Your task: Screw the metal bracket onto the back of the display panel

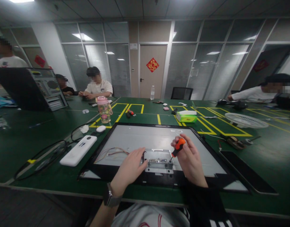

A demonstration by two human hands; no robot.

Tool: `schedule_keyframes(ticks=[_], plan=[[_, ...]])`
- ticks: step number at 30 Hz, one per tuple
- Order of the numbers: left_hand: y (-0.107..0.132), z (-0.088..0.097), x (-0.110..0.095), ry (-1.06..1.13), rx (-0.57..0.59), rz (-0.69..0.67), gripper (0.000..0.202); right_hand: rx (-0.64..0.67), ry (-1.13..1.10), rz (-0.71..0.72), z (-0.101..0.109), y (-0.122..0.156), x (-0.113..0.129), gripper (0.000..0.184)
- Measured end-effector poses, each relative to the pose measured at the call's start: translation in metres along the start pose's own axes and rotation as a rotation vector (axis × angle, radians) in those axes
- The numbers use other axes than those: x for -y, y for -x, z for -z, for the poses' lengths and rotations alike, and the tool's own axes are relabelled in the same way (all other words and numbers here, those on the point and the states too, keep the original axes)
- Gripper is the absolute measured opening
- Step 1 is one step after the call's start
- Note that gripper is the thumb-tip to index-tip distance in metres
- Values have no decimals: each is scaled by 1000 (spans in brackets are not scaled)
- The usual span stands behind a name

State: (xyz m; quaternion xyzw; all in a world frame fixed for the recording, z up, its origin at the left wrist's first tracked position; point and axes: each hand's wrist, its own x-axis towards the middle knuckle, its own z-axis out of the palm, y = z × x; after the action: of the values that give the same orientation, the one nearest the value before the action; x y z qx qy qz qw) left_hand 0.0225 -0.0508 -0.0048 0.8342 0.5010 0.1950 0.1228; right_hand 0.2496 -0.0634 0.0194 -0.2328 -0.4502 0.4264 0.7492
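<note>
A large flat monitor panel [133, 135] lies on the table before me, its grey back up inside a black frame. On it, near its front edge, sits a silver metal bracket [156, 154] with a row of connectors. My left hand [132, 164] grips the bracket's left edge between thumb and fingers. My right hand [191, 159] is closed around an orange and black screwdriver [178, 147], tilted with its shaft pointing down. The tip meets the bracket's right corner; any screw under it is too small to make out. Thin wires [115, 149] run out left of the bracket.
Left lie a white power bank [79, 150], looped black cable [44, 159] and a pink-lidded bottle [103, 110]. To the right are a black flat slab [247, 170], a white round grille [246, 120] and a green tissue pack [187, 116]. Several people sit around the table.
</note>
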Motion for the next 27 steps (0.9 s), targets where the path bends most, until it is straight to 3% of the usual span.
schedule_keyframes(ticks=[14,17,22,27], plan=[[0,2,-2,-9,13,-2,50,-195,270,209,5,-2,-10,22],[0,2,-3,-19,24,7,51,-181,324,253,6,0,-12,18],[0,2,-2,-19,6,-1,50,-145,355,271,4,3,-9,27],[0,1,-2,-3,-13,-10,48,-178,497,326,0,1,-5,21]])
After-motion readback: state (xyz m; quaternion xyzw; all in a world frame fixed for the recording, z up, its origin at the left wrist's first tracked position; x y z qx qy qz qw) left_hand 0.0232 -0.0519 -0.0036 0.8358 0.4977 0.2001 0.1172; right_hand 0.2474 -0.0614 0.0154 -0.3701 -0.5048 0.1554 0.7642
